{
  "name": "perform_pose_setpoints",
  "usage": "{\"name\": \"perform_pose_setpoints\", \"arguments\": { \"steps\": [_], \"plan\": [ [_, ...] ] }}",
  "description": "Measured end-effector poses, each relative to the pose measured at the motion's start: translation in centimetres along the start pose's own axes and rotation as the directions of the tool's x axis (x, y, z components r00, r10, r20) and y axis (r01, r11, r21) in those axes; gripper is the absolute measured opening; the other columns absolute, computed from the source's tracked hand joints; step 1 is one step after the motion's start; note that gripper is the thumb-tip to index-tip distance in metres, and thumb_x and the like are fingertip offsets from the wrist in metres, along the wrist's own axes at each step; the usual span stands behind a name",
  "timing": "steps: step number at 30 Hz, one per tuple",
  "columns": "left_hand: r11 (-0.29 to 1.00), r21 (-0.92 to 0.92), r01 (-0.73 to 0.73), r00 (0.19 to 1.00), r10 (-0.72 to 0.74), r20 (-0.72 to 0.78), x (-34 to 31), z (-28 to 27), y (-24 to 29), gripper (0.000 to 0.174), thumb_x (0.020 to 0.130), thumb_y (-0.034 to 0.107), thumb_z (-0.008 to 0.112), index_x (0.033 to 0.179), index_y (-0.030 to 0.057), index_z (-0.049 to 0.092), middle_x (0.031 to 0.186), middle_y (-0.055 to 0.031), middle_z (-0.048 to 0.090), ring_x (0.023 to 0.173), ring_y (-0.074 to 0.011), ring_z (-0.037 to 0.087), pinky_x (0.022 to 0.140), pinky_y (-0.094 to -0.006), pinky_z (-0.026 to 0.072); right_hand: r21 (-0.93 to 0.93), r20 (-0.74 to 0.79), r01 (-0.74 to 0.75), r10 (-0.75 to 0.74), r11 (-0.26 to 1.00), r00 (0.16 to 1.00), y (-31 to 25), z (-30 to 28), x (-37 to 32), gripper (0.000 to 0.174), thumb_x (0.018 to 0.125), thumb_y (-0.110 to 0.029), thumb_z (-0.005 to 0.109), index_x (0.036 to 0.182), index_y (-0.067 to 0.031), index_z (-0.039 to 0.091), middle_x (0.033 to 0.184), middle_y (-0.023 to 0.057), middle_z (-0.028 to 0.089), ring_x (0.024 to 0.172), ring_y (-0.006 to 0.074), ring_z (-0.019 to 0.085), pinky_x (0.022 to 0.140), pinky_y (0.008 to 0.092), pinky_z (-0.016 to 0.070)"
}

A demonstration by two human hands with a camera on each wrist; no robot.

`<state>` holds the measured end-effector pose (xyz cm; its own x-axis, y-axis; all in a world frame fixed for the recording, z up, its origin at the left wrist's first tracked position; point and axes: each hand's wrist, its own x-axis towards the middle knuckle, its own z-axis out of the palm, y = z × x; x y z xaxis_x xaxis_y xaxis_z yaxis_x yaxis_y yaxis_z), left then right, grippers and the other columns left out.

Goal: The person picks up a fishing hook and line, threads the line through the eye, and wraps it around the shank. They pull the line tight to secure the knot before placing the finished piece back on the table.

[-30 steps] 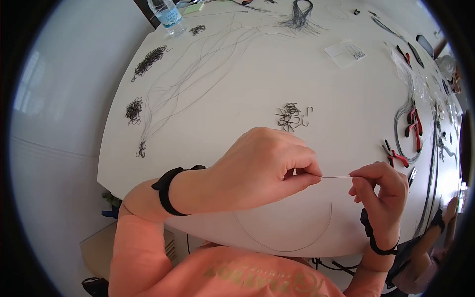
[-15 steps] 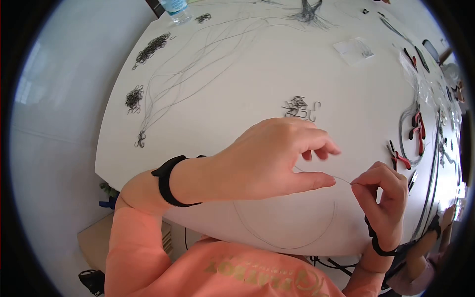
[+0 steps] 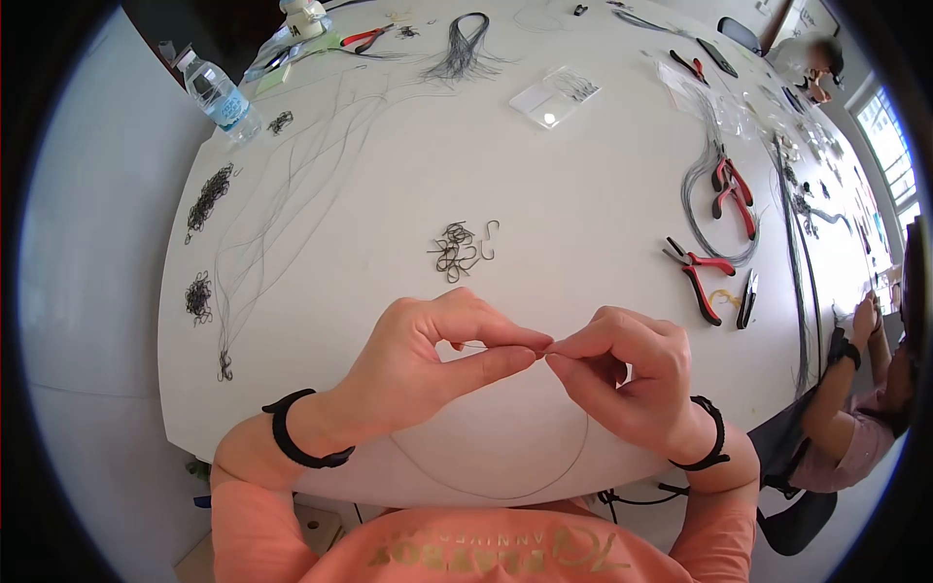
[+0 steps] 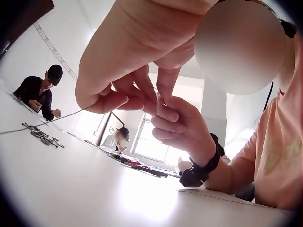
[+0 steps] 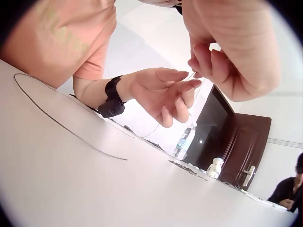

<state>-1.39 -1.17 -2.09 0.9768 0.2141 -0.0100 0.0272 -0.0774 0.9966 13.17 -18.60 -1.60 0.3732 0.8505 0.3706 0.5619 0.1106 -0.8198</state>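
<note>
My left hand and right hand meet at their fingertips above the table's near edge. Between thumb and index finger the right hand pinches a thin grey line. The left thumb and forefinger close on the same line beside the right fingertips, and a stretch of it crosses the gap behind them. Most of the pinched spot is hidden by fingers. A long loop of the line hangs below both hands toward the orange shirt. Just beyond the hands lies a small pile of fish hooks.
Red-handled pliers and nippers lie at the right, beside coiled line. Dark hook piles and a water bottle line the left edge. A clear packet lies farther back. Other people sit around the table.
The hands were apart with the line stretched between them; then the left fingers spread off it. Now the left fingers pinch again, right against the right fingertips. The head view has shifted.
</note>
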Motion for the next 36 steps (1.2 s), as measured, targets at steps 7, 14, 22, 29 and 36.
{"name": "perform_pose_setpoints", "arguments": {
  "steps": [7,14,22,29,36],
  "plan": [
    [0.970,-0.155,0.189,0.982,-0.190,0.007,-0.1,-0.1,0.9,0.019,0.094,-0.001,0.067,0.110,0.0018,0.076,0.097,-0.0059,0.069,0.096,-0.0145,0.064,0.086,-0.0268,0.0511,-0.017,-0.027,0.047,-0.047,0.999,0.999,0.3,0.1,-0.1,0.013,0.080,0.005,0.072,0.083,-0.0045,0.064,0.069,0.0010,0.063,0.048,0.0078,0.051,0.041,0.0233,0.0362],
    [0.982,-0.113,0.150,0.988,-0.155,-0.029,-0.2,-0.1,0.7,0.017,0.094,0.000,0.067,0.108,0.0006,0.076,0.100,-0.0070,0.069,0.099,-0.0154,0.065,0.086,-0.0271,0.0513,-0.053,-0.041,0.051,-0.053,0.997,0.998,0.2,-0.5,0.3,0.015,0.080,0.004,0.071,0.090,-0.0037,0.063,0.073,0.0020,0.065,0.046,0.0083,0.053,0.040,0.0218,0.0374],
    [0.985,-0.085,0.152,0.988,-0.154,-0.011,-0.2,-0.1,0.9,0.017,0.094,0.000,0.068,0.108,0.0003,0.076,0.098,-0.0072,0.069,0.098,-0.0156,0.065,0.084,-0.0271,0.0510,-0.128,-0.022,0.110,-0.114,0.986,0.993,0.3,0.0,0.0,0.015,0.081,0.002,0.073,0.087,-0.0056,0.061,0.066,0.0002,0.064,0.045,0.0087,0.052,0.040,0.0226,0.0372],
    [0.968,-0.171,0.182,0.982,-0.187,-0.010,-0.1,-0.2,0.6,0.017,0.092,-0.002,0.068,0.106,0.0012,0.077,0.096,-0.0076,0.070,0.096,-0.0160,0.066,0.084,-0.0270,0.0512,-0.102,0.007,0.054,-0.053,0.993,0.999,0.3,-0.3,0.0,0.015,0.083,0.000,0.073,0.087,-0.0052,0.060,0.065,0.0008,0.063,0.046,0.0099,0.053,0.041,0.0240,0.0379],
    [0.937,0.350,0.000,0.993,0.041,-0.109,0.4,-2.1,2.2,0.013,0.090,-0.001,0.069,0.099,0.0006,0.078,0.089,-0.0058,0.072,0.089,-0.0128,0.067,0.080,-0.0261,0.0525,-0.378,0.132,-0.054,0.112,0.924,0.985,1.8,-1.8,2.7,0.012,0.090,-0.012,0.069,0.091,-0.0037,0.061,0.076,0.0081,0.068,0.059,0.0231,0.065,0.056,0.0362,0.0501]
  ]
}}
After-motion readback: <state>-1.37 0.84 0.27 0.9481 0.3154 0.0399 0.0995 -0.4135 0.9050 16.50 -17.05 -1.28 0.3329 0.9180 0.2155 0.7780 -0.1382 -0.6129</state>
